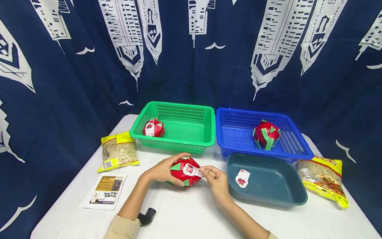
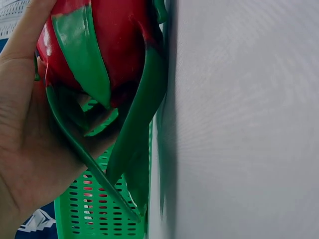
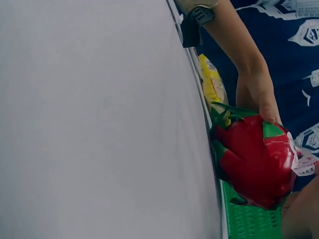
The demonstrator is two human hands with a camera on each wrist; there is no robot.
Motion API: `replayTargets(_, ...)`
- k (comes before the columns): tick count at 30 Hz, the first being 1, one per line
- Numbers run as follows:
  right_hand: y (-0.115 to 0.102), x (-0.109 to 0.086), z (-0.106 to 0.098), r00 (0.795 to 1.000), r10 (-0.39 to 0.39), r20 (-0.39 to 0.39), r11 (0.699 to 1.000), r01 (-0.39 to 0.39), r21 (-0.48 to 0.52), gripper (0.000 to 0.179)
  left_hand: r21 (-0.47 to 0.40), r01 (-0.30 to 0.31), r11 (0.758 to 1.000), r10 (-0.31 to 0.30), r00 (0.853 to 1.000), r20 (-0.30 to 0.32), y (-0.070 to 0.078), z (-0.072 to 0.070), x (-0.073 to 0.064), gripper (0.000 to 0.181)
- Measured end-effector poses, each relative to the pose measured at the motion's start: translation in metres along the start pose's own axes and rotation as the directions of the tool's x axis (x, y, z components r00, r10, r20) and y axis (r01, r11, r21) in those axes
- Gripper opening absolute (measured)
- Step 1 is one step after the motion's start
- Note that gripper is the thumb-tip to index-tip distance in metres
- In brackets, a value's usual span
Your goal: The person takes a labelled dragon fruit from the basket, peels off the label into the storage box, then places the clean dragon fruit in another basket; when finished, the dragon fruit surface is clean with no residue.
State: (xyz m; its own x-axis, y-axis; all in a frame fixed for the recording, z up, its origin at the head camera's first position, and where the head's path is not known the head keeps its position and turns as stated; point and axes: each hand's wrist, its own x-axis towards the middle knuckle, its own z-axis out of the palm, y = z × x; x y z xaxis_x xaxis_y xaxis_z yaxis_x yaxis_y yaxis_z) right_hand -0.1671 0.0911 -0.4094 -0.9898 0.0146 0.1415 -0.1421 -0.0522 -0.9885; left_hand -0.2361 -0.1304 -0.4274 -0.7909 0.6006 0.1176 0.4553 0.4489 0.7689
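Observation:
A red dragon fruit (image 1: 178, 175) with green scales sits on the white table. My left hand (image 1: 162, 170) grips it from the left side, thumb in front and fingers over the back. On its upper right is a white label (image 1: 188, 169) with a fruit picture. Between thumb and forefinger, my right hand (image 1: 217, 182) pinches the label's right end, which stands off the skin. The right wrist view shows the label (image 3: 305, 163) lifted at the fruit's edge; most of the right hand is outside that view. Long green scales (image 2: 134, 114) hang near the left palm in the left wrist view.
Behind are a green basket (image 1: 173, 143) holding a labelled dragon fruit (image 1: 154, 128) and a blue basket (image 1: 221, 132) holding another dragon fruit (image 1: 266, 134). A label (image 1: 243, 178) lies in the dark teal basin (image 1: 268, 196). Yellow packets (image 1: 119, 151) and a flat pack (image 1: 105, 191) flank them.

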Motion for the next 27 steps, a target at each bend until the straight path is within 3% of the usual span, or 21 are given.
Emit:
replayTargets(5,-0.014,-0.002,-0.017,0.994,-0.113,-0.007,0.989,0.114,0.099,0.008,-0.006,-0.017,1.000,0.017,1.000,0.017,0.000,0.003,0.003,0.091)
replayTargets(10,-0.055,0.008,-0.068,0.947,-0.320,-0.023,0.930,0.319,0.182,0.013,-0.018,-0.007,1.000,0.007,1.000,0.008,0.002,0.001,0.005,0.091)
replayTargets(13,-0.076,0.015,-0.112,0.942,-0.336,0.018,0.941,0.335,0.056,0.011,-0.001,0.006,1.000,-0.006,1.000,0.009,0.003,0.001,0.005,0.092)
replayTargets(15,-0.085,0.018,-0.142,0.956,-0.284,0.068,0.945,0.291,-0.150,0.010,0.008,0.015,1.000,-0.015,1.000,0.007,0.003,0.001,0.005,0.093)
replayTargets(17,-0.087,0.021,-0.168,0.967,-0.210,0.146,0.893,0.250,-0.375,0.013,0.011,0.017,1.000,-0.017,1.000,0.003,0.003,0.001,0.005,0.093)
replayTargets(20,-0.080,0.028,-0.196,0.957,-0.087,0.276,0.752,0.245,-0.612,0.015,0.002,0.020,1.000,-0.020,1.000,0.001,0.002,0.002,0.005,0.093)
replayTargets(23,-0.063,0.037,-0.211,0.934,0.005,0.357,0.670,0.262,-0.695,0.013,-0.010,0.025,1.000,-0.025,1.000,0.003,0.002,0.003,0.004,0.093)
replayTargets(27,-0.036,0.047,-0.217,0.915,0.032,0.401,0.603,0.302,-0.738,0.009,-0.012,0.031,0.999,-0.031,1.000,0.003,0.000,0.004,0.003,0.092)
